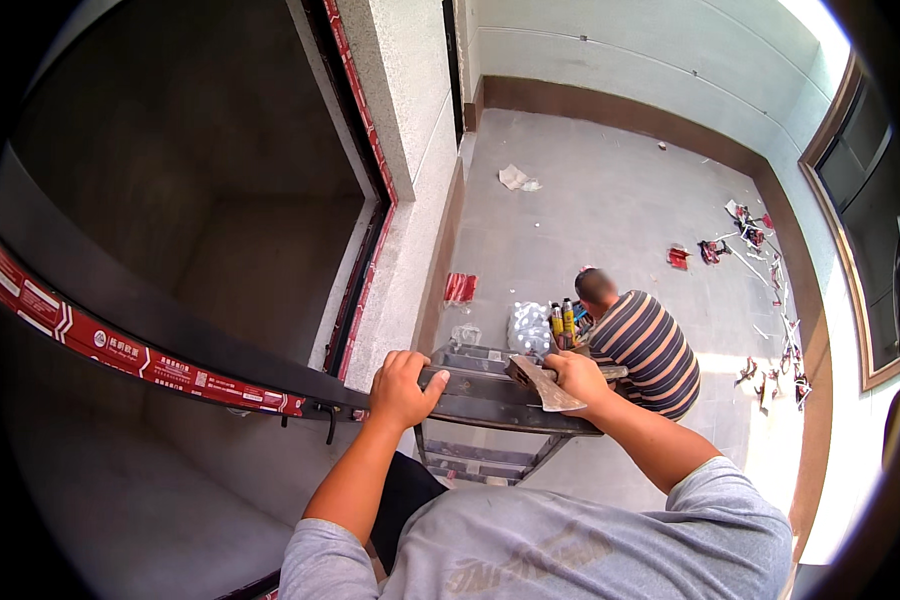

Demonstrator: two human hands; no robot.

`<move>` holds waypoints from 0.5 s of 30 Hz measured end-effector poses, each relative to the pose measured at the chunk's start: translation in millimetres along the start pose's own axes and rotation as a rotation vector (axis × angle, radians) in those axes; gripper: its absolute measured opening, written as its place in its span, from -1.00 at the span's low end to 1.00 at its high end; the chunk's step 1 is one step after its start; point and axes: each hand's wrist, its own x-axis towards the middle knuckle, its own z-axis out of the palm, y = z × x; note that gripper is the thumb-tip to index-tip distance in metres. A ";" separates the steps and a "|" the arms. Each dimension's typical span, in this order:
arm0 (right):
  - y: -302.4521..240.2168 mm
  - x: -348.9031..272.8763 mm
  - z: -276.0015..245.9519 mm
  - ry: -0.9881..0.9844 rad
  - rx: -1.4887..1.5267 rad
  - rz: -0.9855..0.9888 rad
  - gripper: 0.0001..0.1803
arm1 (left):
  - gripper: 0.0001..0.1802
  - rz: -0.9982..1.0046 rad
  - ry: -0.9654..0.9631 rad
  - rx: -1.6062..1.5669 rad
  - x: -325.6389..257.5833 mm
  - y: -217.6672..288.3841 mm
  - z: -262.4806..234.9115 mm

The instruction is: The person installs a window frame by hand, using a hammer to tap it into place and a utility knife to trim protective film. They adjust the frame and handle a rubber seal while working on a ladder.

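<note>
I look down from high on a dark metal ladder [490, 405]. My left hand [402, 388] grips the ladder's top rail at its left end. My right hand [573, 376] holds a hatchet-like tool [542, 385] with a flat metal head, resting on the ladder top. To the left, a dark door frame [160, 335] with red protective tape spans an open, shadowed doorway.
Below, a person in a striped shirt [645, 350] crouches on the grey tiled floor beside two spray cans [562, 322] and a pack of bottles [530, 328]. Red tape scraps [750, 232] and white paper [516, 179] litter the floor. A dark-framed window [865, 225] is at the right.
</note>
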 end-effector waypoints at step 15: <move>7.6 -7.4 -0.3 -0.058 0.058 0.058 -0.79 | -0.46 0.013 0.001 -0.045 7.8 -8.7 3.8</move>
